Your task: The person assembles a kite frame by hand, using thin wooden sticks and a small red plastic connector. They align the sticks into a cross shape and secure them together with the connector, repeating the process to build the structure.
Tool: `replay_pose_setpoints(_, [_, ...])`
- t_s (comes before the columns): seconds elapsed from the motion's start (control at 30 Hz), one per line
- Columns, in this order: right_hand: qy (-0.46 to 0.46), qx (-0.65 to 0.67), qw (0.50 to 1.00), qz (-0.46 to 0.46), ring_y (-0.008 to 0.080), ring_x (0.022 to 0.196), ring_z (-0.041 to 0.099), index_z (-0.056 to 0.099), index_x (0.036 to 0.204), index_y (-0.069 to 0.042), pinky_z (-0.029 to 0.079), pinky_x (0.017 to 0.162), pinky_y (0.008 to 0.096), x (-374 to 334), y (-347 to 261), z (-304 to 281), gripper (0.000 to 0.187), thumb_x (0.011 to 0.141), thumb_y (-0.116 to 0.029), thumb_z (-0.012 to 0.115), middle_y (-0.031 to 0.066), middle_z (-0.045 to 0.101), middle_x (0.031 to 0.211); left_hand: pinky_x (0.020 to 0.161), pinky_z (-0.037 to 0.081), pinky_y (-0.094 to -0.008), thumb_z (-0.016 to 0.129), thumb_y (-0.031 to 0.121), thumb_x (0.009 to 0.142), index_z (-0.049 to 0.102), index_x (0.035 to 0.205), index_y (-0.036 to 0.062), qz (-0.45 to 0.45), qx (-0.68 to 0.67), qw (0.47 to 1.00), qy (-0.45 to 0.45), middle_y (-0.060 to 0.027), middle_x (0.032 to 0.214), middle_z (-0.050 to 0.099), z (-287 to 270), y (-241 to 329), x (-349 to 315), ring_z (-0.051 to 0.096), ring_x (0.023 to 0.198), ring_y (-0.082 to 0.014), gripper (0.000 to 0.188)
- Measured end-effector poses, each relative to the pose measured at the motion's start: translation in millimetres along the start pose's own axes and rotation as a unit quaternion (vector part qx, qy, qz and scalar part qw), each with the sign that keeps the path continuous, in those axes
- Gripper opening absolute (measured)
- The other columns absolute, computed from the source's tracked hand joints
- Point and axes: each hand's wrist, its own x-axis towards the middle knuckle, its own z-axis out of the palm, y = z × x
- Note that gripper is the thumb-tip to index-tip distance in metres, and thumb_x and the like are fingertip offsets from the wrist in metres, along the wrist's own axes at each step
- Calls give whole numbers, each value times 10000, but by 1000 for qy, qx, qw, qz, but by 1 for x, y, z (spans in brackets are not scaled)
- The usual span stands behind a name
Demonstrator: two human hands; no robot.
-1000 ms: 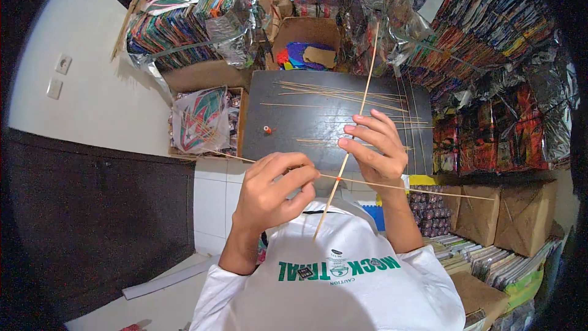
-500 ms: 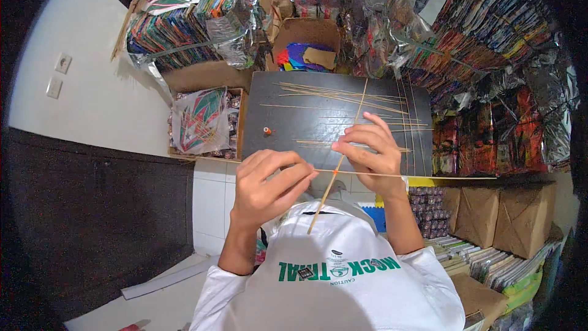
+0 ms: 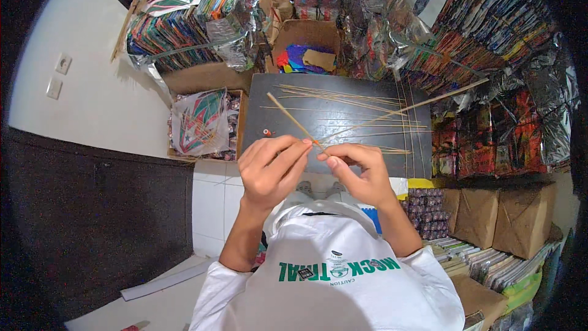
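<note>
Two thin bamboo sticks are crossed in front of me above the dark table (image 3: 258, 89). The shorter stick (image 3: 285, 110) slants up to the left, and the longer stick (image 3: 438, 97) runs far up to the right. A bit of orange thread shows where they meet. My left hand (image 3: 266, 170) pinches the sticks at that crossing with closed fingertips. Close beside it, my right hand (image 3: 361, 171) grips the lower end of the shorter stick between thumb and fingers. Just beyond my left hand stands a small orange thread spool (image 3: 267, 132).
Several loose bamboo sticks (image 3: 343, 97) lie across the table. Left of it is a box (image 3: 243, 113) with a printed sheet on top. An open carton (image 3: 324, 32) stands behind. Wrapped stacks (image 3: 484, 30) crowd the far right, and brown cartons (image 3: 523, 217) sit at the near right.
The crossed sticks have been turned: the shorter one now points up-left and the longer one up-right. My right hand has come down and closed on the shorter stick, nearer my left hand.
</note>
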Motion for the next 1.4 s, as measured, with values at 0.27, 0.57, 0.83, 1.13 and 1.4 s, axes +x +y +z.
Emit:
replay_pose_setpoints(0.27, [4, 71, 991, 116, 58, 636, 627, 730, 1048, -4, 490, 573, 230, -2, -2, 5, 156, 960, -96, 641, 33, 699, 749, 619, 494, -313, 829, 7, 683, 767, 945, 69, 42, 37, 997, 47, -29, 879, 711, 18, -15, -6, 663, 721, -183, 276])
replay_pose_setpoints(0.57, [63, -23, 998, 20, 75, 598, 608, 745, 1011, 15, 471, 541, 224, 4, 6, 14, 153, 954, -78, 637, 53, 688, 735, 669, 514, -339, 758, -32, 770, 744, 900, 8, -56, 45, 996, 54, -95, 853, 736, 32, 1, -4, 680, 727, -248, 137])
replay_pose_setpoints(0.83, [50, -78, 996, -7, 173, 733, 718, 723, 1090, 29, 545, 645, 292, 4, 11, 7, 224, 882, -24, 659, 163, 760, 944, 631, 498, -322, 705, -28, 842, 716, 912, -19, -140, -38, 988, 45, -118, 813, 714, 34, 12, -2, 662, 693, -235, 71])
replay_pose_setpoints(1.13, [51, -173, 982, -57, 276, 719, 726, 722, 1093, -8, 561, 631, 354, 3, 15, 4, 242, 856, -31, 677, 167, 743, 902, 590, 437, -265, 695, 40, 895, 710, 933, -40, -304, -156, 940, 0, -72, 730, 652, 26, 19, -4, 549, 630, -105, 90])
replay_pose_setpoints(1.4, [44, -159, 986, -15, 225, 645, 700, 720, 1068, -21, 535, 582, 333, 3, 12, 5, 209, 871, -79, 685, 139, 738, 853, 672, 486, -246, 725, 47, 892, 741, 958, -23, -351, -183, 918, -27, -67, 824, 711, 24, 12, -8, 618, 726, -99, 98])
